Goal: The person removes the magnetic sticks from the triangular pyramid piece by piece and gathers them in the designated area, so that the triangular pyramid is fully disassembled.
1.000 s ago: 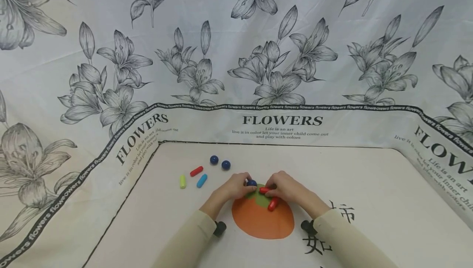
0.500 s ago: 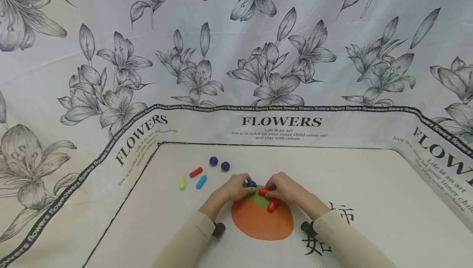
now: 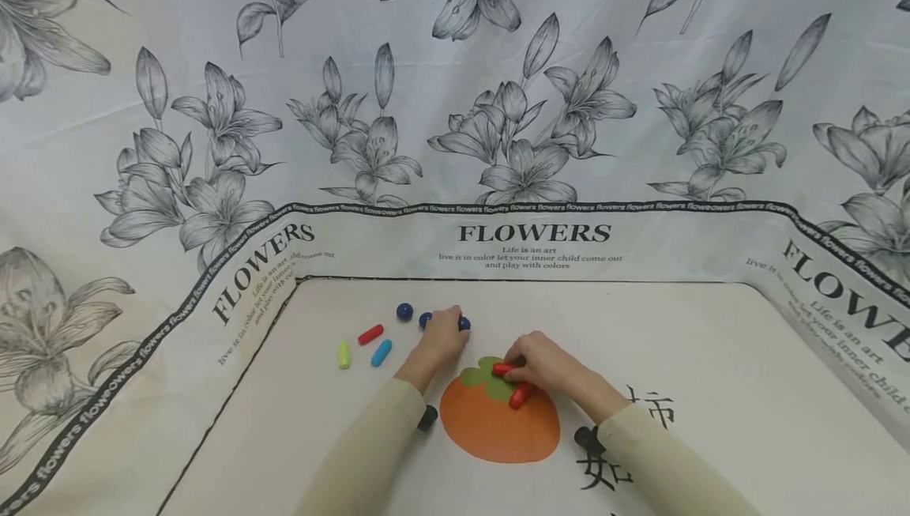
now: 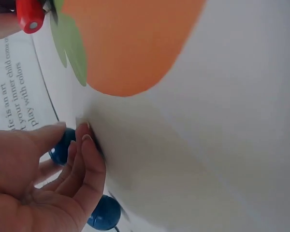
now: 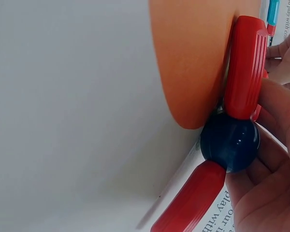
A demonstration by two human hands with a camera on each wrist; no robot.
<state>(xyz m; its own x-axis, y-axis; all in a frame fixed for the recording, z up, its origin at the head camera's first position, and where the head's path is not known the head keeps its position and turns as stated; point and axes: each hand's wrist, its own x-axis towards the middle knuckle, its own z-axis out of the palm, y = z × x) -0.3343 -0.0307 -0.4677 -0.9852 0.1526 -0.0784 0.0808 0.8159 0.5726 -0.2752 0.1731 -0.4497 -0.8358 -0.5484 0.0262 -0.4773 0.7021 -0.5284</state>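
In the head view my left hand (image 3: 441,340) is at the back left of the printed orange persimmon (image 3: 498,425). Its thumb and fingertips pinch a glossy blue ball (image 4: 61,151). A second blue ball (image 4: 105,212) lies close by the outer fingers. Over the persimmon's green leaves, my right hand (image 3: 547,362) grips a joined piece of ridged red magnetic rods and a blue ball. The right wrist view shows that ball (image 5: 230,142) between an upper red rod (image 5: 245,67) and a lower red rod (image 5: 191,200), with more red partly hidden behind the thumb.
Left of my left hand lie a red rod (image 3: 370,334), a light blue rod (image 3: 381,352), a yellow-green rod (image 3: 344,355) and another blue ball (image 3: 404,311). Behind the table hangs a flower-printed cloth (image 3: 526,105). Black printed characters (image 3: 604,465) are near my right sleeve.
My left hand has moved back and left from the persimmon's leaves, taking its blue ball along toward the loose balls. My right hand stays over the leaves, still gripping the red piece.
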